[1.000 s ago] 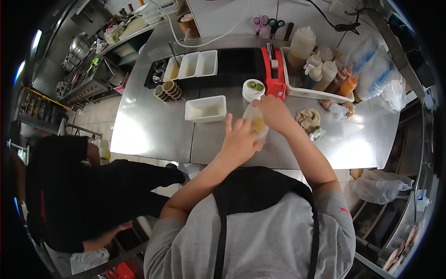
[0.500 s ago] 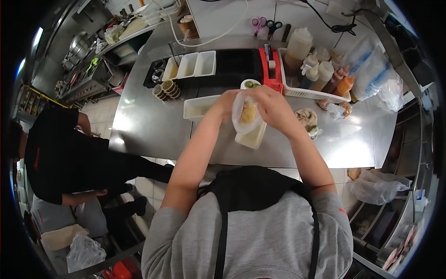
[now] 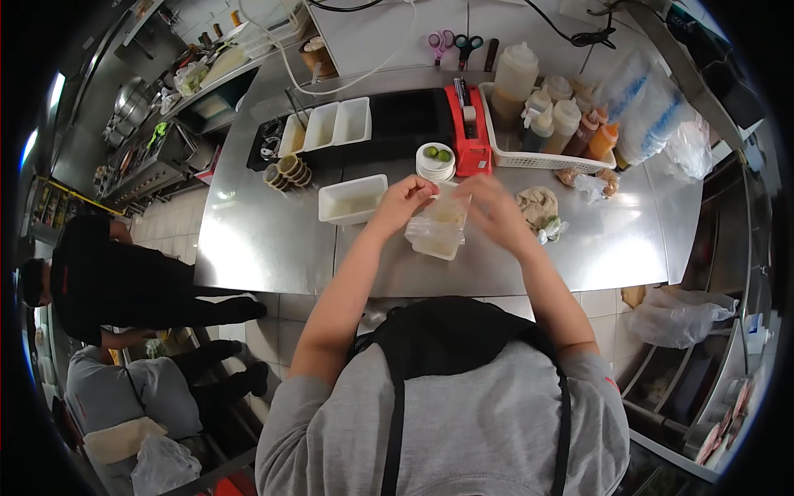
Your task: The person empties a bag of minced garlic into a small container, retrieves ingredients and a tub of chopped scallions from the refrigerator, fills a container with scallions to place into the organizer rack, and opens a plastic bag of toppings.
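Moved lower since the earlier frame, over the long pale rectangular tub (image 3: 436,248): clear plastic bag (image 3: 434,230), with its pale yellow contents now hard to make out. Pinching a small pink-red piece (image 3: 432,188) just above the bag with the left hand (image 3: 400,205), thumb and forefinger together on it. Holding the right hand (image 3: 499,217) on the opposite side, near the bag's upper edge, too blurred to tell how its fingers stand or whether they touch the plastic.

Just beyond the bag, stacked on the steel table (image 3: 579,256): round white dishes (image 3: 435,168), with 2 green limes (image 3: 437,154) on top. Just right of these, standing beside the white plastic basket of bottles (image 3: 550,163): red dispenser (image 3: 472,153). Left of the left hand, resting on the table: white rectangular tub (image 3: 353,200). Farther back, lined up in the black rack: 3 white deep containers (image 3: 322,126). Right of the right hand, lying crumpled: beige cloth (image 3: 538,208). Off to the left, well apart: co-worker in black clothes (image 3: 107,273).
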A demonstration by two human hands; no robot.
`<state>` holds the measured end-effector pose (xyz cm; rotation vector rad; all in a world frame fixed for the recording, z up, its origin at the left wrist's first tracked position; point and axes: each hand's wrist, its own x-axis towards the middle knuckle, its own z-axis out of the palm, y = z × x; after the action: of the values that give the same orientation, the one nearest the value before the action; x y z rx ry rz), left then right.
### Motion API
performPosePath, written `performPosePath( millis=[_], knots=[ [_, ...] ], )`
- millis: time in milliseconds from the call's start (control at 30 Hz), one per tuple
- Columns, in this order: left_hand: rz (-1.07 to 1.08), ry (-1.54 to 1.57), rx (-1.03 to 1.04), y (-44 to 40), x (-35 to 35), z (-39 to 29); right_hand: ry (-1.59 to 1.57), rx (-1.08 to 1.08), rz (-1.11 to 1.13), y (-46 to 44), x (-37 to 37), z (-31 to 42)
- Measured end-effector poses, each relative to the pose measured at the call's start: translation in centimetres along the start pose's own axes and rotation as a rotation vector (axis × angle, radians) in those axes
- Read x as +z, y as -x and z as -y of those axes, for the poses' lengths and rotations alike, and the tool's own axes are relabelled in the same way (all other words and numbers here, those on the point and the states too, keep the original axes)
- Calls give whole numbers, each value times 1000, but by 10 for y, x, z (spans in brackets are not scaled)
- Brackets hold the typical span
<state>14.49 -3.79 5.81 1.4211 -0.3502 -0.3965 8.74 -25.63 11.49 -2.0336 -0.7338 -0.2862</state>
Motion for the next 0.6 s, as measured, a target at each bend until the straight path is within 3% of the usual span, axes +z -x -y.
performPosePath(
  millis=[67, 200, 467, 600],
  knots=[
    [-50, -165, -24, 6, 8, -7, 88, 164, -28, -13, -4, -29],
    [-62, -762, 130, 38, 35, -58, 337, 109, 153, -15, 6, -48],
    [-157, -1030, 317, 45, 42, -31, 429, -233, -84, -45, -3, 17],
    [-172, -1074, 329, 49, 43, -26, 675, -244, 330, -28, 23, -3]
  ],
)
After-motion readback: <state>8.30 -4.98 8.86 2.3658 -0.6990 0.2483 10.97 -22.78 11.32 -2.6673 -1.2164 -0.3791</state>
